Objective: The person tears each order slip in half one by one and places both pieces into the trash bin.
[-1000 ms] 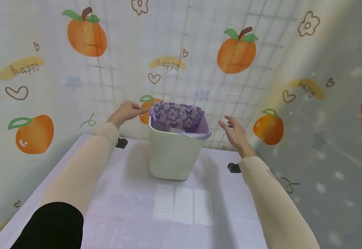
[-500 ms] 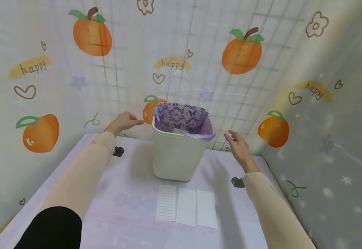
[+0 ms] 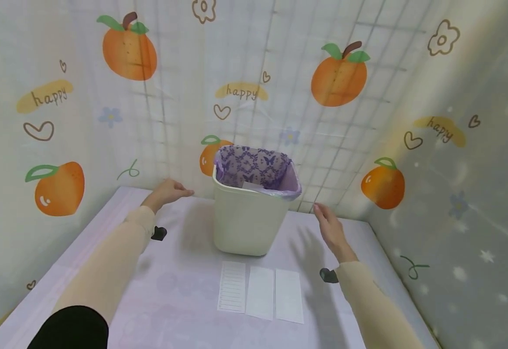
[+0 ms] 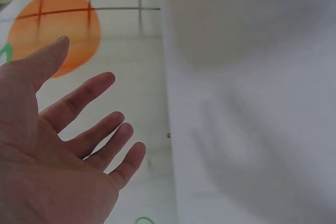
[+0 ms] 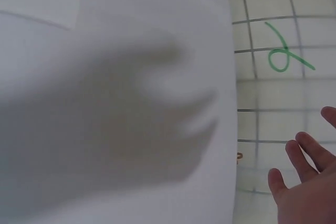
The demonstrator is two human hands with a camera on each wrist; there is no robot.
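A pale cream trash can [image 3: 247,223] stands on the table, lined with a purple butterfly-patterned trash bag [image 3: 254,165] folded over its rim at the right. Something white lies inside against the liner. To the can's left my left hand [image 3: 166,193] hovers apart from it; the left wrist view shows its fingers [image 4: 79,100] spread and holding nothing. On the other side, my right hand [image 3: 331,231] hangs in the air, also apart from the can. In the right wrist view its fingers [image 5: 300,161] look loosely extended around bare air, partly cut off by the frame edge.
In front of the can, three white paper slips lie side by side: a lined slip [image 3: 232,287], a plain middle slip [image 3: 260,293] and a plain right slip [image 3: 289,296]. A fruit-printed curtain [image 3: 175,97] hangs behind the table [image 3: 171,291].
Both hands have come down, away from the can's rim, and remain on either side of it. The can and the paper slips have stayed in place; the head view has shifted slightly.
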